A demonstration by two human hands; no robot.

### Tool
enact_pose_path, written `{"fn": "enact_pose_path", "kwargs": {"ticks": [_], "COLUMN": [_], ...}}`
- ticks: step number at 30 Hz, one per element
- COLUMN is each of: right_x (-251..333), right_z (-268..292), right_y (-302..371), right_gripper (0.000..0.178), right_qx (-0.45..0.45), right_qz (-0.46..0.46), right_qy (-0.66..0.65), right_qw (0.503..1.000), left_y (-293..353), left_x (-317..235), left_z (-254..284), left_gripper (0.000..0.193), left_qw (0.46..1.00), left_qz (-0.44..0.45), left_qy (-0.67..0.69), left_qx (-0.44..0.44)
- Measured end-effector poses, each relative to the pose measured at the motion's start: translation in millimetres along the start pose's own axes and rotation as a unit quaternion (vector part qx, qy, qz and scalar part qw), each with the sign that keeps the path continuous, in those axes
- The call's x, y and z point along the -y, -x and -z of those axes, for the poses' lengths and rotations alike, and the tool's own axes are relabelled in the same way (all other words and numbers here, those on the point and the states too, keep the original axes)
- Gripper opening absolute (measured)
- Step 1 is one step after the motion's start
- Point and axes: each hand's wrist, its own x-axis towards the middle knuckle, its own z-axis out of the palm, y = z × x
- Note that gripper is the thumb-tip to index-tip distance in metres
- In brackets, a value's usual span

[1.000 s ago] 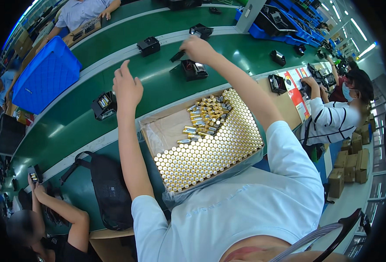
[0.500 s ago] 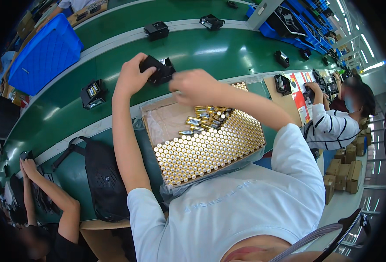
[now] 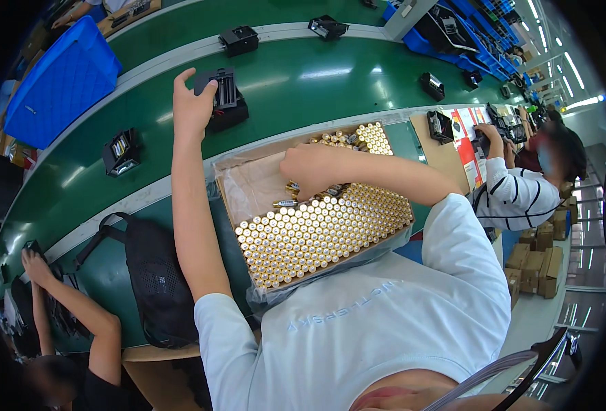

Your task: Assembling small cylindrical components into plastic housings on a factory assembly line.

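Observation:
My left hand (image 3: 195,109) holds a black plastic device (image 3: 226,99) above the green belt, thumb pressed on its near side. The device's slotted compartment faces up, and no battery shows in it. My right hand (image 3: 311,168) is down inside an open cardboard box (image 3: 224,195) of batteries, fingers curled among the loose ones. Its fingertips are partly hidden, so what they grip cannot be made out. Gold-and-white batteries (image 3: 303,233) stand upright in tight rows on the near side of the box. One loose battery (image 3: 284,203) lies beside my right fingers.
Similar black devices lie along the line: one with batteries in it (image 3: 121,152) at left, others (image 3: 239,41) (image 3: 327,27) on the far ledge. A black backpack (image 3: 156,281) rests left of the box. A blue bin (image 3: 63,85) stands far left. Co-workers sit on both sides.
My right hand has left the device and moved down into the battery box. My left hand has shifted slightly left, turning the device so its slotted compartment shows.

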Motion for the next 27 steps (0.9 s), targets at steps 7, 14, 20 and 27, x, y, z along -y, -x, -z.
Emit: {"fn": "enact_pose_path", "kwargs": {"ticks": [7, 14, 20, 27], "right_x": [0.7, -19.5, -43.7, -45.6], "right_z": [-2.2, 8.5, 87.1, 108.6], "right_y": [-20.8, -29.5, -23.9, -61.6], "right_gripper": [0.034, 0.028, 0.022, 0.021], "right_qx": [-0.005, -0.002, -0.289, -0.296], "right_qz": [-0.004, 0.077, -0.061, -0.102], "right_qy": [0.014, 0.011, -0.262, -0.255], "right_qw": [1.0, 0.997, 0.919, 0.915], "left_y": [1.7, -22.7, -22.5, -7.0], "left_x": [-2.1, 51.2, 48.0, 16.0], "left_z": [-4.0, -25.6, -35.9, -33.0], "left_gripper": [0.056, 0.048, 0.045, 0.045], "left_qw": [0.98, 0.968, 0.947, 0.933], "left_qz": [0.088, 0.075, 0.082, 0.082], "left_qy": [0.175, 0.224, 0.285, 0.329], "left_qx": [0.04, 0.087, 0.128, 0.119]}}
